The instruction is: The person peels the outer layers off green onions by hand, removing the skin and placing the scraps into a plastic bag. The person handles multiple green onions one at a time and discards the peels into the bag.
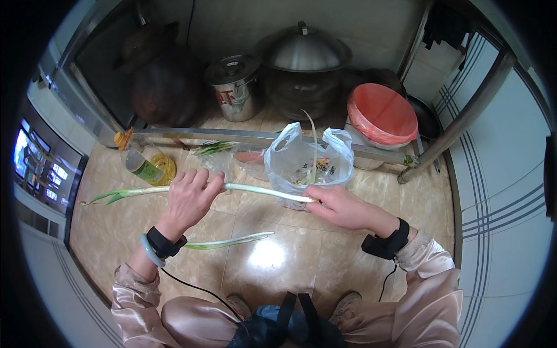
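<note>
A long green onion (256,189) stretches across in front of me, its green leaves to the left and its root end to the right. My left hand (191,195) is closed around the stalk partway along. At the root end, the thumb and fingers of my right hand (337,206) pinch the white tip. Just behind my right hand stands a translucent white plastic bag (278,161) with its mouth open; a pale leaf strip (314,148) sticks up out of it. More green onion stalks (230,241) lie on the floor tiles nearer me, partly hidden by my left wrist.
A cooking oil bottle (145,167) stands at the left. Plastic-wrapped greens (215,148) lie by a metal shelf rail (243,135). Behind it are a dark jar (165,87), a lidded steel bucket (237,95), a large lidded pot (300,91) and a red-lined basin (385,113).
</note>
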